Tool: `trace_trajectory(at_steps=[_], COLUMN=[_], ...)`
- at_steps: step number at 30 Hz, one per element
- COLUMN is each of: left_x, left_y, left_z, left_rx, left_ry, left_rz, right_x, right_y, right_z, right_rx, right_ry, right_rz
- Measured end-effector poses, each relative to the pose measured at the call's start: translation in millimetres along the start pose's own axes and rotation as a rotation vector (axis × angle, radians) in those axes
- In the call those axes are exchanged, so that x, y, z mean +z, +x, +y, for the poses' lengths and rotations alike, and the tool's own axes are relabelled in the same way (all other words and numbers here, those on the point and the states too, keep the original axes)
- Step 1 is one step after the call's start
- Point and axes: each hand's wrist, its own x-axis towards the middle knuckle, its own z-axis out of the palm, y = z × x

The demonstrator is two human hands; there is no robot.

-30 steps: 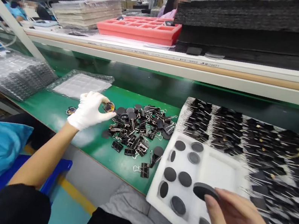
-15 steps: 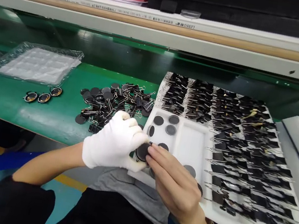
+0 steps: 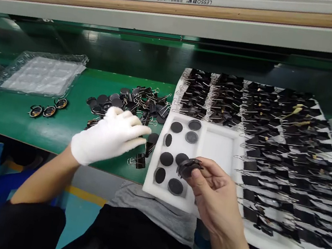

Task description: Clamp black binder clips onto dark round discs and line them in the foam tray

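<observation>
My left hand (image 3: 112, 136), in a white glove, is at the near edge of a heap of black binder clips (image 3: 146, 106) and dark round discs. Its fingers are stretched out with nothing visible in them. In my bare right hand (image 3: 215, 188), thumb and fingers pinch a black round disc-like piece (image 3: 189, 167), tilted above the white foam tray (image 3: 150, 183). Several dark discs (image 3: 166, 158) lie in the tray's left compartment, below and beside that piece. A loose binder clip (image 3: 140, 161) rests on the green table just right of my gloved hand.
Rows of black clipped pieces (image 3: 276, 147) fill the right side. At left on the green table (image 3: 5, 114) sit three small round metal-rimmed pieces (image 3: 49, 111) and a clear plastic tray (image 3: 39, 73). A shelf edge (image 3: 184, 15) crosses above.
My left hand has let go of the round piece and moved left over the clips. My right hand has kept the piece, turned it and moved slightly right. The view has shifted a little.
</observation>
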Motion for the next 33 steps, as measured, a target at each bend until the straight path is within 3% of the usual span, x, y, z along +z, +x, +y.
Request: trace_trajectory(at_steps=[3,7,13,18,21,23,26,29,33], left_x=[10.7,22.2,16.2,-0.5,0.0,5.1,12.5,12.1,-0.6], left_y=[3,11,12,12,14,14,9,4,8], left_z=[4,18,9,12,35,52,65,58,43], left_rx=[0.05,0.072,0.017,-0.244,-0.374,-0.418,-0.306,-0.175,-0.265], left_ry=[0.021,0.024,0.03,-0.143,-0.445,-0.617,-0.704,-0.841,-0.806], left_rz=[-0.096,-0.138,-0.112,0.175,0.373,0.431,0.391,0.329,0.082], right_x=[5,11,10,15,23,26,24,14,3], right_y=[3,4,4,2,0,-1,-1,-3,-11], right_z=[2,2,0,0,2,4,7,4,-8], right_rx=[0.057,0.08,0.086,0.071,0.051,0.009,-0.071,-0.138,-0.264], right_ry=[0.068,0.112,0.192,0.156,0.107,0.081,0.055,-0.045,-0.393], right_rz=[0.002,-0.011,-0.048,-0.054,-0.113,-0.16,-0.211,-0.26,-0.356])
